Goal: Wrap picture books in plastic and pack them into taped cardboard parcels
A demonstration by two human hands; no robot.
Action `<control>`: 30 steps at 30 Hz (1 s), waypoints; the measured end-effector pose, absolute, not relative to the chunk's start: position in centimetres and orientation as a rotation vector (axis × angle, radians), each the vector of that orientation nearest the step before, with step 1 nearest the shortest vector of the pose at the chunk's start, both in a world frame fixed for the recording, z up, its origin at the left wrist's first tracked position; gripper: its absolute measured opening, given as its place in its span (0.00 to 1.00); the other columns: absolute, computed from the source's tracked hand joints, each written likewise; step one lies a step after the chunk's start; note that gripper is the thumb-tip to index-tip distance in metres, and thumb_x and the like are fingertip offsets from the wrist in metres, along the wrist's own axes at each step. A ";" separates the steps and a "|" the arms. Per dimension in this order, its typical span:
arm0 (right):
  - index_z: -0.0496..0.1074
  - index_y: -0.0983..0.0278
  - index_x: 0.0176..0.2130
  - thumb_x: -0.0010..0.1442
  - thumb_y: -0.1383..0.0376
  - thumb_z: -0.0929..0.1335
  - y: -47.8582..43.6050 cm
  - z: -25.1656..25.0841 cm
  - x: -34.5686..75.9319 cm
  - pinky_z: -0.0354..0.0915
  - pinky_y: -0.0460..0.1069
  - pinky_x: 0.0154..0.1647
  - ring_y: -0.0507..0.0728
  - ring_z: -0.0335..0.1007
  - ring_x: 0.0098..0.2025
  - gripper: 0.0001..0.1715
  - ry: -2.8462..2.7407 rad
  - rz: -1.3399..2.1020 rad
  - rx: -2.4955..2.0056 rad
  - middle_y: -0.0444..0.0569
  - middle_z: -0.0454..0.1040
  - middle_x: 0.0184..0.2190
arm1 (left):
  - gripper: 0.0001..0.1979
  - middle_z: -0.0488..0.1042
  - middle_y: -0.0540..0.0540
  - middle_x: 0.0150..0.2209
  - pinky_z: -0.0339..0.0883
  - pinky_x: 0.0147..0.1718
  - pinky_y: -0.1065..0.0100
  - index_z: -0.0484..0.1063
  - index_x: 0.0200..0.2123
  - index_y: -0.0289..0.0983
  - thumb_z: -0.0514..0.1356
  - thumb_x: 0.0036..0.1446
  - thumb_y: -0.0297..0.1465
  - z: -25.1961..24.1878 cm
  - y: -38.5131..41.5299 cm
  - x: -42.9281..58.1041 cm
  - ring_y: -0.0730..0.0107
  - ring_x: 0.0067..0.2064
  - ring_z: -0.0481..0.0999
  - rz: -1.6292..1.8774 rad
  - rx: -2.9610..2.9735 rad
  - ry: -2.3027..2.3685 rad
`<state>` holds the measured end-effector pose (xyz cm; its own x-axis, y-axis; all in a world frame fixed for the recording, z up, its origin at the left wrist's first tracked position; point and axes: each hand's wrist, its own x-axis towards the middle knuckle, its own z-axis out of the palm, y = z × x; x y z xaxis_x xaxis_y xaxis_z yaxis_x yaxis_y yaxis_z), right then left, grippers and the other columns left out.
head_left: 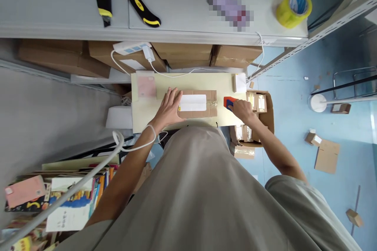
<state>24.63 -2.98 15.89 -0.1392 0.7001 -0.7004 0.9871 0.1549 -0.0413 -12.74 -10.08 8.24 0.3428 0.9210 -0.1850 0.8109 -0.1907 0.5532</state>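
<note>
A flat cardboard box (pixel 211 104) lies on the pale yellow tabletop (pixel 188 82), with a white label (pixel 193 102) on top and clear tape across its right end. My left hand (pixel 171 108) rests on the left end of the box, fingers stretched out and lying flat. To the right of the box, my right hand (pixel 243 110) is closed around a small red and blue hand tool (pixel 228 102). Its kind is hard to make out, since my fingers cover part of it. A gap separates the tool from the box.
Two black and yellow utility knives (pixel 138 4) and a yellow tape roll (pixel 293 8) lie on the shelf ahead. A carton of small boxes (pixel 269 113) stands right of the table. Books (pixel 70 200) are stacked at lower left. A white cable (pixel 118 145) crosses my left arm.
</note>
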 end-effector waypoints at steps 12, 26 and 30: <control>0.63 0.73 0.69 0.78 0.58 0.62 1.9 26.5 18.6 0.74 0.62 0.54 0.79 0.83 0.56 0.30 2.337 -0.587 1.910 0.75 0.83 0.58 | 0.60 0.54 0.23 0.82 0.39 0.83 0.26 0.40 0.87 0.39 0.70 0.67 0.52 17.4 -4.2 -4.8 0.28 0.87 0.44 0.793 2.266 1.527; 0.62 0.82 0.75 0.79 0.69 0.57 16.7 26.7 4.8 0.53 0.68 0.80 0.75 0.67 0.75 0.33 2.696 -0.091 1.631 0.80 0.72 0.71 | 0.45 0.54 0.24 0.84 0.49 0.83 0.35 0.45 0.86 0.32 0.59 0.75 0.40 18.8 0.3 -6.6 0.37 0.87 0.51 0.983 2.043 1.715; 0.49 0.71 0.85 0.84 0.55 0.54 14.2 23.6 8.4 0.55 0.76 0.79 0.80 0.57 0.80 0.42 2.749 0.025 1.759 0.76 0.62 0.78 | 0.43 0.63 0.23 0.80 0.56 0.82 0.39 0.57 0.81 0.29 0.62 0.73 0.46 14.3 -3.6 -9.5 0.36 0.83 0.62 0.915 1.725 1.885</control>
<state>8.37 14.18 23.58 -0.4138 0.9036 0.1109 0.9055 0.4211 -0.0526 -9.47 -3.64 14.27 -0.1384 0.9830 0.1209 0.7030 0.0115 0.7111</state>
